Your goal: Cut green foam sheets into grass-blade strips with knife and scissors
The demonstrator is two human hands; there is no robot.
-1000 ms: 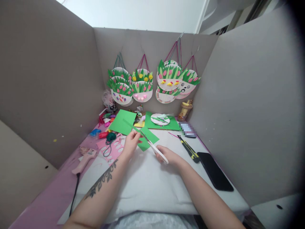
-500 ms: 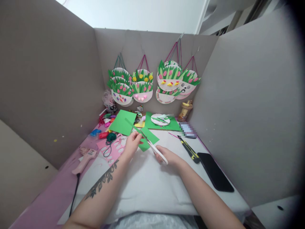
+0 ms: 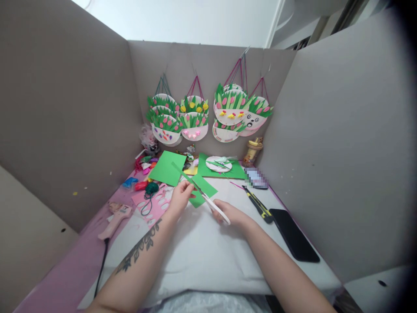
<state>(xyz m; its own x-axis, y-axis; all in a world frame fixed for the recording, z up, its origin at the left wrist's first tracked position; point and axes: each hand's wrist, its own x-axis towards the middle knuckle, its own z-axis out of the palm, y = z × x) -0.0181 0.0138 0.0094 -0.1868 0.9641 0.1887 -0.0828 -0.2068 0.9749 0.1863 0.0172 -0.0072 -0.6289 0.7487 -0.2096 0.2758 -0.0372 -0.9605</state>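
Note:
My left hand pinches a piece of green paper by its near-left edge and holds it just above the white sheet. My right hand grips white-handled scissors, whose blades reach up and left into the green paper. A thin green strip sticks out from the paper toward the back left.
A larger green sheet, a paper plate on green card, a pink glue gun, a pink cut-out sheet, a yellow-black knife and a black phone lie around. Finished plate crafts hang on the back wall.
The scissors and green paper stay almost where they were; the blades have worked slightly further along the paper. Both hands keep their grip.

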